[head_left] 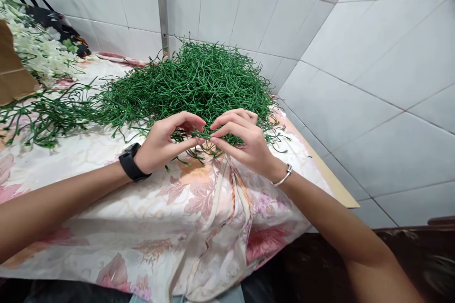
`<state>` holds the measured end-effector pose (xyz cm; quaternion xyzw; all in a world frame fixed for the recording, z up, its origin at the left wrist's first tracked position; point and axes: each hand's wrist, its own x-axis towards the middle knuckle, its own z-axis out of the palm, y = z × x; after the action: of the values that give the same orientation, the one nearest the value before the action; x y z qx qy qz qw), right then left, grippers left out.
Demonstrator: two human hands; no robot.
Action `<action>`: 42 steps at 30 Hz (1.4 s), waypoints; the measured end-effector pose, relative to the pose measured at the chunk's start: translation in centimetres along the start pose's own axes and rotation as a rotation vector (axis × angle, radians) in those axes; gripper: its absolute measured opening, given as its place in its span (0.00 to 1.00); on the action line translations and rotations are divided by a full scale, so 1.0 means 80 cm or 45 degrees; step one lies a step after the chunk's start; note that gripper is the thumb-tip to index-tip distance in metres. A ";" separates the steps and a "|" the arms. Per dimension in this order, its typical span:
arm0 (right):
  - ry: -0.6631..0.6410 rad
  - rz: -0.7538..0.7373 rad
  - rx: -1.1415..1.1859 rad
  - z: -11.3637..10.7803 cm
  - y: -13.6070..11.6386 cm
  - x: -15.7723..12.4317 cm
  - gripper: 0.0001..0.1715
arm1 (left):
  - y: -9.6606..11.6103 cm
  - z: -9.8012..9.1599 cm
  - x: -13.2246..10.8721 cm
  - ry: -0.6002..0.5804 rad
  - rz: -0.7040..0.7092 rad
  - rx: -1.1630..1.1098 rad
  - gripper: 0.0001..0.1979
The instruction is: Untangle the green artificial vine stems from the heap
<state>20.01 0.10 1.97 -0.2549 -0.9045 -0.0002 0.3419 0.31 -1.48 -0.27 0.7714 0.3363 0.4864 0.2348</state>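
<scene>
A big heap of thin green artificial stems (213,73) lies on a floral cloth, with the stems tangled and their ends curled. At its front edge, my left hand (174,135), with a black watch on the wrist, has thumb and fingers curled in a loose pinch at a green stem. Facing it, my right hand (245,139), with a silver bangle on the wrist, pinches at the same spot. The fingertips of both hands almost meet, and the fingers partly hide the stem between them. Several loose stem ends stick out below the hands.
More green stems (53,113) trail off to the left. White artificial flowers (42,52) and a brown cardboard piece (16,68) are at far left. The floral cloth (142,218) hangs over the front edge. White tiled walls (227,4) close off the back and right; a metal bracket (162,14) is fixed behind.
</scene>
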 end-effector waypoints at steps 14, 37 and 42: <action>-0.039 -0.014 0.133 0.005 0.003 -0.003 0.05 | 0.004 -0.004 0.002 -0.058 0.000 0.184 0.08; -0.250 -0.168 -0.017 0.010 0.006 -0.007 0.21 | 0.003 -0.001 -0.003 -0.205 0.359 0.518 0.05; -0.328 -0.070 0.150 0.010 0.001 -0.008 0.20 | 0.005 -0.001 -0.003 -0.185 0.369 0.516 0.05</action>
<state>19.95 -0.01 0.94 -0.2073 -0.9460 0.0762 0.2373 0.29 -1.90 -0.07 0.8758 0.2951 0.3810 0.0266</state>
